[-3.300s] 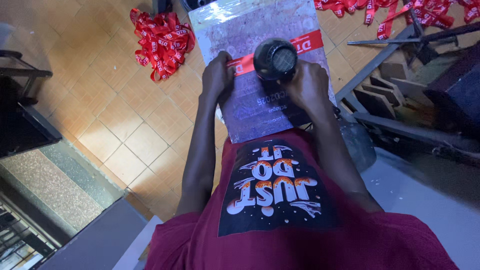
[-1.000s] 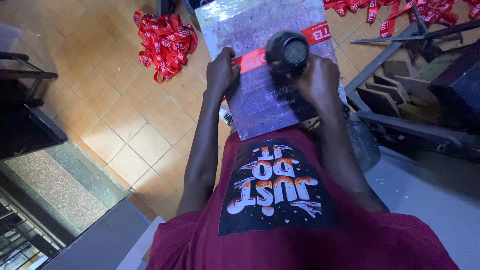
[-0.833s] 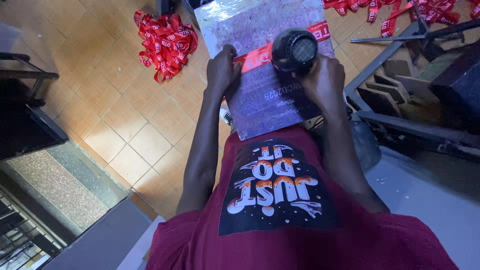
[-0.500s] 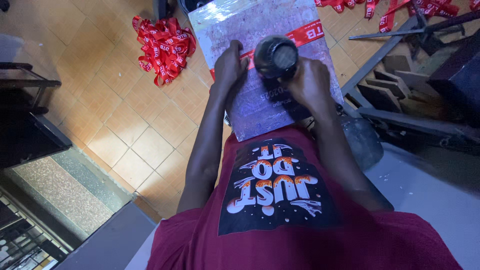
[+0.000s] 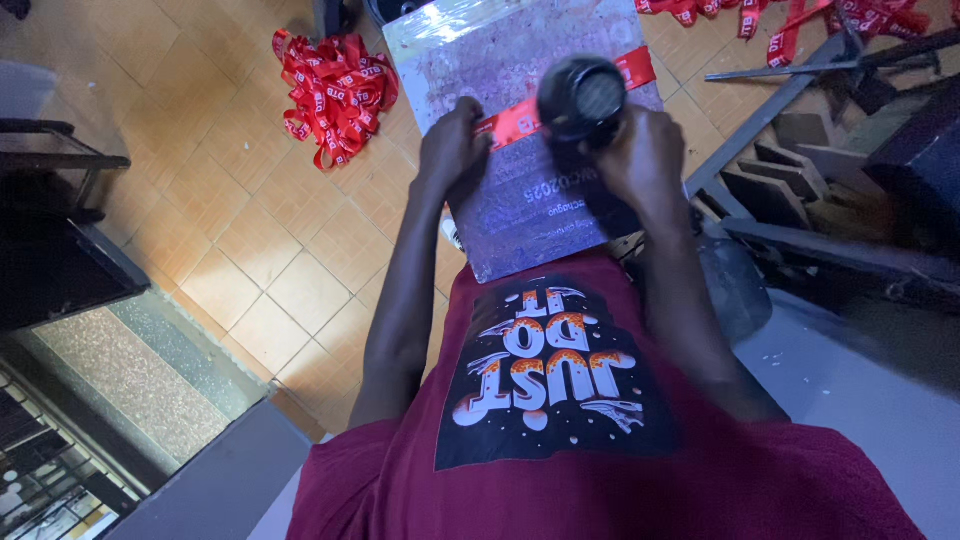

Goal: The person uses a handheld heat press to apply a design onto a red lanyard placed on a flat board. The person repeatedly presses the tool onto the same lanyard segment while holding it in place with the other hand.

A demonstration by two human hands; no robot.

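- Pressing down with the left hand [image 5: 452, 150], fingers flattened on one end of a flat red ribbon with white lettering [image 5: 520, 118], apparently to pin that strip in place across a grey plastic-wrapped rectangular board [image 5: 500, 75].
- Gripping with the right hand [image 5: 643, 160], fingers curled closed around the body of a round black handheld press tool [image 5: 582, 98], planted upright on the ribbon just beside the left hand; probably set there so that its weight bears straight down on the strip.
- Resting on the lap, tilted away from the body, near edge against a maroon printed shirt [image 5: 560, 440]: board likely propped so as a work surface within easy reach of both hands.
- Lying loose on the tan tiled floor [image 5: 250, 230], well left of the board: tangled heap of red ribbons [image 5: 335, 90]; more of the same along the top right [image 5: 800, 15].
- Standing to the right: dark metal frame [image 5: 800, 240].
- Showing no box, bin or tray; ribbons heaped bare on the tiles.
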